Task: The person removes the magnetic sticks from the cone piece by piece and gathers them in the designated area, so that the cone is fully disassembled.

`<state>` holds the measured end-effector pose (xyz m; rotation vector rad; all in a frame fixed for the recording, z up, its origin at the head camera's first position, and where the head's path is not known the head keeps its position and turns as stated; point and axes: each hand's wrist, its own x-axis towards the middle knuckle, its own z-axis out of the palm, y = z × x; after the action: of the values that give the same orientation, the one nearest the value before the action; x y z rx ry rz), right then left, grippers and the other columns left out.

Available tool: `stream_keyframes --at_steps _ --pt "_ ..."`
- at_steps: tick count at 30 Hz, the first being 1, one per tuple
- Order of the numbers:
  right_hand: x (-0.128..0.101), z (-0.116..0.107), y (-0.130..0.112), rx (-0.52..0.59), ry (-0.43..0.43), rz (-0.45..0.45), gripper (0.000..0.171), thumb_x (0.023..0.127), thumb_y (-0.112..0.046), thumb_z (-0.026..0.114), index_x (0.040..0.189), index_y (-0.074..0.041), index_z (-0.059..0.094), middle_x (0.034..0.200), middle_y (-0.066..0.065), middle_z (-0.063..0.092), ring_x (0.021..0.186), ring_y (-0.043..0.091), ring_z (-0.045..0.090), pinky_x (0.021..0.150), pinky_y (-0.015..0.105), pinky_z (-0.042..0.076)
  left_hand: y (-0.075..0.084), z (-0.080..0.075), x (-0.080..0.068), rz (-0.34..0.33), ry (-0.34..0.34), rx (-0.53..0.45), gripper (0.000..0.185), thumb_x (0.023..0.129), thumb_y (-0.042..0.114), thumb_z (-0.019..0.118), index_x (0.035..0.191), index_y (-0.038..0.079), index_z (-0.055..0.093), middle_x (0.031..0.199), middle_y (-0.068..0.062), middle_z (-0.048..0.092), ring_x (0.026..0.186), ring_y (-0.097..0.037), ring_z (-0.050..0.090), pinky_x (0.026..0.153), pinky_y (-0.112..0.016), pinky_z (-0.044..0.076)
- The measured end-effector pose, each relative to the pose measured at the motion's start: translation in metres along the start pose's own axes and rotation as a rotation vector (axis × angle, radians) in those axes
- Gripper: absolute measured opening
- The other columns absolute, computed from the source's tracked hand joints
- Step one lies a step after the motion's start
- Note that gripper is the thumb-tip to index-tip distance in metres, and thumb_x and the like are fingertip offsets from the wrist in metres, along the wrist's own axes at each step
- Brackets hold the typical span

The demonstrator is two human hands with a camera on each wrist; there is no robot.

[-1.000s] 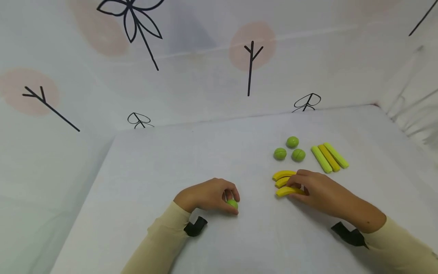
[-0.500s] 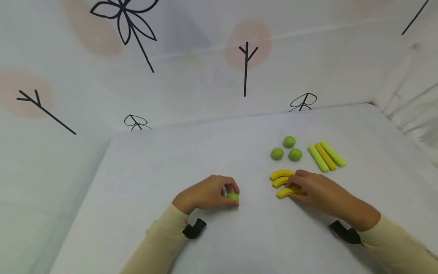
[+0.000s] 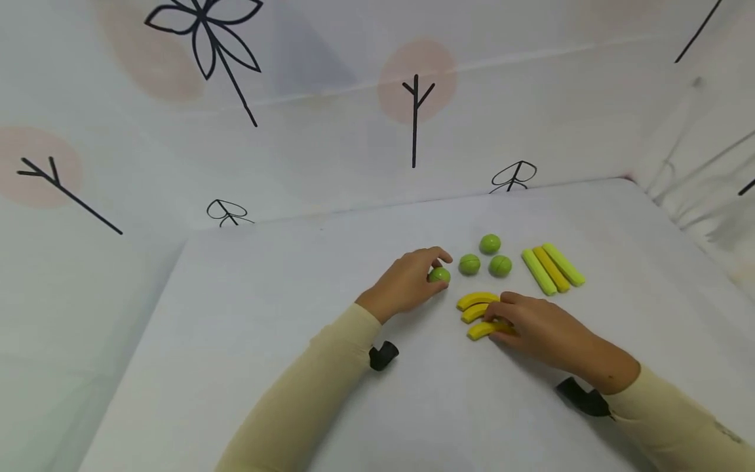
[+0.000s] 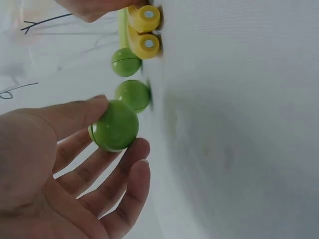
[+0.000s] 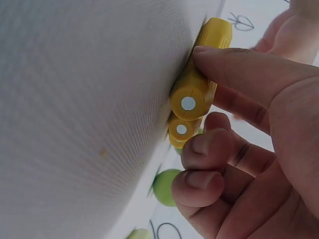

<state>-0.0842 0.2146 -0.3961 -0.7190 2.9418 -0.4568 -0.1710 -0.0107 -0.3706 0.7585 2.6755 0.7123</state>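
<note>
My left hand (image 3: 406, 283) holds a green ball (image 3: 439, 276) with thumb and fingers, just left of three other green balls (image 3: 469, 264) on the table. In the left wrist view the held ball (image 4: 117, 127) sits between thumb and fingertips. My right hand (image 3: 542, 330) pinches the nearest curved yellow rod (image 3: 480, 330), which lies on the table. Two more curved yellow rods (image 3: 478, 299) lie just beyond it, partly behind my fingers. The right wrist view shows my thumb on the pinched yellow rod (image 5: 189, 87), whose end has a pale round disc.
Three straight rods lie side by side at the right: a lime rod (image 3: 539, 272), a yellow rod (image 3: 551, 269) and another lime rod (image 3: 564, 264). A white cloth with drawn plants (image 3: 330, 144) rises behind the white table (image 3: 283, 262).
My left hand has carried the green ball forward and right, up beside the other balls. The right hand keeps its pinch; its rod has moved slightly apart from the other curved rods.
</note>
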Motion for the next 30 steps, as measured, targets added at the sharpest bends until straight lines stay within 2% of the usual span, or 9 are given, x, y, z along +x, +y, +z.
stream_keyframes --at_steps 4,9,13,21,26,30 --pt "0.001 0.001 -0.002 0.005 -0.013 0.014 0.023 0.082 -0.021 0.083 0.102 -0.016 0.073 0.089 -0.008 0.059 0.072 0.002 0.051 0.063 0.023 0.048 0.003 0.007 0.015 -0.013 0.015 0.015 0.042 0.096 0.023 0.069 0.135 0.02 0.055 0.127 0.0 0.063 0.113 -0.012 0.059 0.1 -0.029 0.049" --pt "0.002 0.001 -0.003 0.011 -0.014 0.015 0.023 0.082 -0.02 0.083 0.102 -0.017 0.072 0.089 -0.008 0.059 0.072 0.002 0.051 0.062 0.022 0.047 0.004 0.011 0.025 -0.016 0.04 0.047 0.038 0.096 0.023 0.069 0.131 0.018 0.056 0.115 0.001 0.063 0.1 -0.009 0.057 0.092 -0.025 0.049" --pt "0.003 0.001 -0.004 0.017 -0.018 0.013 0.023 0.083 -0.02 0.082 0.103 -0.016 0.072 0.089 -0.008 0.06 0.071 0.003 0.05 0.062 0.022 0.047 0.004 0.013 0.028 -0.024 0.06 0.063 0.033 0.095 0.025 0.07 0.125 0.016 0.06 0.108 0.002 0.063 0.093 -0.008 0.055 0.086 -0.023 0.048" --pt "0.006 0.001 -0.003 0.021 -0.03 0.015 0.023 0.082 -0.02 0.083 0.102 -0.017 0.072 0.089 -0.008 0.06 0.071 0.004 0.05 0.062 0.022 0.047 0.001 0.015 0.031 -0.034 0.069 0.045 0.03 0.093 0.023 0.073 0.12 0.015 0.064 0.102 0.004 0.064 0.092 -0.008 0.055 0.086 -0.024 0.048" --pt "0.006 0.002 -0.003 0.024 -0.038 0.021 0.024 0.082 -0.021 0.083 0.103 -0.017 0.072 0.089 -0.008 0.06 0.072 0.004 0.05 0.063 0.022 0.047 -0.001 0.017 0.033 -0.032 0.066 0.058 0.031 0.093 0.024 0.073 0.121 0.016 0.064 0.107 0.003 0.066 0.095 -0.009 0.057 0.089 -0.026 0.049" --pt "0.006 0.002 -0.003 0.023 -0.034 0.022 0.025 0.083 -0.023 0.083 0.104 -0.017 0.072 0.09 -0.008 0.06 0.072 0.003 0.05 0.063 0.023 0.047 -0.002 0.016 0.03 -0.056 0.063 0.06 0.038 0.092 0.029 0.074 0.126 0.019 0.061 0.116 0.0 0.064 0.103 -0.012 0.06 0.093 -0.028 0.05"
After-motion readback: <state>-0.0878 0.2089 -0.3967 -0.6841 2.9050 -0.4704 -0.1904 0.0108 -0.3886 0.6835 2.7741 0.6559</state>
